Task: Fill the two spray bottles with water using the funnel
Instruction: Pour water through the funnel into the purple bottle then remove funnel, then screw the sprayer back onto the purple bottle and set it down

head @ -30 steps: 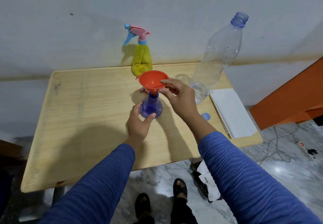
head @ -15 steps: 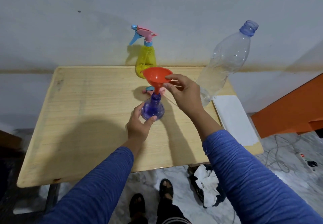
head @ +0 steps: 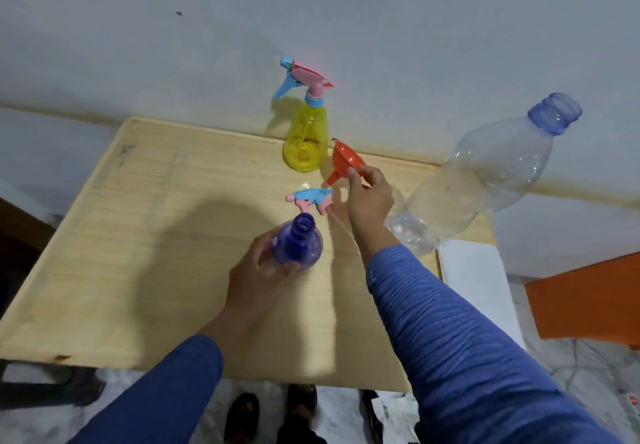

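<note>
My left hand [head: 258, 270] grips the purple spray bottle [head: 298, 244], whose neck stands uncovered, upright on the wooden table [head: 138, 236]. My right hand [head: 369, 198] holds the orange funnel [head: 344, 161] tilted on its side, above the table and right of the yellow spray bottle [head: 306, 139], which has its pink and blue trigger head on. A loose blue and pink trigger head [head: 310, 199] lies on the table between the two bottles. A large clear water bottle [head: 485, 173] with no cap stands at the right.
A white sheet or pad [head: 481, 284] lies at the table's right edge. The wall runs just behind the table. An orange piece of furniture [head: 588, 301] stands at the right. My feet and crumpled paper [head: 391, 416] are on the marble floor below.
My right hand has lifted the funnel out of the purple bottle's neck and carried it back and to the right, tilting it. My left hand stays on the purple bottle.
</note>
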Tool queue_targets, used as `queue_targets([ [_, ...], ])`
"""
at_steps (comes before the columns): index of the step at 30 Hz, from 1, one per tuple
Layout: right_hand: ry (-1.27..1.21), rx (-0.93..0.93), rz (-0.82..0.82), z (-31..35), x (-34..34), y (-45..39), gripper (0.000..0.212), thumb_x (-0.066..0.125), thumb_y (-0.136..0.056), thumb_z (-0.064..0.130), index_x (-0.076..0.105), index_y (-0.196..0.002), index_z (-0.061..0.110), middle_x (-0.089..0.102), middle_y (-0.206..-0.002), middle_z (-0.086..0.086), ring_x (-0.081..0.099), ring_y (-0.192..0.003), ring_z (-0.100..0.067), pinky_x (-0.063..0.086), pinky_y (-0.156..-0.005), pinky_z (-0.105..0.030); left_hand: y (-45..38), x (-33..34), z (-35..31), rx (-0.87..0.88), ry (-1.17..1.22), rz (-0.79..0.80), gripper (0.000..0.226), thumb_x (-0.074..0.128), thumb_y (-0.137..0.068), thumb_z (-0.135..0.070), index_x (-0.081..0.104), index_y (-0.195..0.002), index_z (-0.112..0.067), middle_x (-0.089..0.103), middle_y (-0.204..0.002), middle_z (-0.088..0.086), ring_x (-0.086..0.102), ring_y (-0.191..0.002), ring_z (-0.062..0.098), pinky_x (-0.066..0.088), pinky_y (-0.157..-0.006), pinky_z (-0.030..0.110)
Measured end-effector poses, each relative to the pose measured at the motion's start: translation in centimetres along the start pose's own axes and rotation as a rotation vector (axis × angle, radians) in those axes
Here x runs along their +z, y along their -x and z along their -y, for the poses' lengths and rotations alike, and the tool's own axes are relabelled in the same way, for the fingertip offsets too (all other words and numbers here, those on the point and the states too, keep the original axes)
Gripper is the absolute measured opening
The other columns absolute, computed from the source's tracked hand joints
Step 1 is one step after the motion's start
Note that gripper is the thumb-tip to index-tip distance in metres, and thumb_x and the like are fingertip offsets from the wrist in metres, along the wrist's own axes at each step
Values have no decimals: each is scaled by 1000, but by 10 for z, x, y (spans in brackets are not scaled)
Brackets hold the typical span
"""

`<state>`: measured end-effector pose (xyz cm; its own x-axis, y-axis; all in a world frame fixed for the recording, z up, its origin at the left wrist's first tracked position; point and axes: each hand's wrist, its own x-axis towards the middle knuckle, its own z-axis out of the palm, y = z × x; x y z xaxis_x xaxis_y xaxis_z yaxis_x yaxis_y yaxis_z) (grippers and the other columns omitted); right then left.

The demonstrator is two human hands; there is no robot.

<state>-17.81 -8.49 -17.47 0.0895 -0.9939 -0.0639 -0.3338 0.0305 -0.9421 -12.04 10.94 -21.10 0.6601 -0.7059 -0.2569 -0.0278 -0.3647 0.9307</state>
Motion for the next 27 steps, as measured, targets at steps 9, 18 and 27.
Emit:
queue_targets([
  [9, -67, 115, 62, -24, 2, -12, 48, 63, -88, 23, 48, -133, 20, 63, -123, -6, 60, -106, -16, 41, -90, -17, -4, 5, 9, -28, -8, -38, 62, 81, -69, -29, 47, -104, -65, 58, -109, -30, 57, -103, -3, 39, -76, 7],
  [18, 51, 96, 120, -42, 7, 15, 46, 75, -75, 32, 47, -108, 16, 58, -104, -5, 57, -94, -20, 45, -74, -26, -4, 5, 8, -15, -71, -31, 64, 78, -73, -28, 40, -115, -59, 56, -125, -13, 54, -114, 10, 42, -93, 25],
  [27, 229, 15, 375, -39, 7, 10, 47, 68, -80, 23, 55, -125, 19, 64, -111, -5, 58, -103, -19, 43, -85, -25, -5, 6, 12, -11, -74, -46, 67, 78, -72, -26, 43, -126, -48, 57, -127, -9, 54, -116, 11, 41, -93, 24],
])
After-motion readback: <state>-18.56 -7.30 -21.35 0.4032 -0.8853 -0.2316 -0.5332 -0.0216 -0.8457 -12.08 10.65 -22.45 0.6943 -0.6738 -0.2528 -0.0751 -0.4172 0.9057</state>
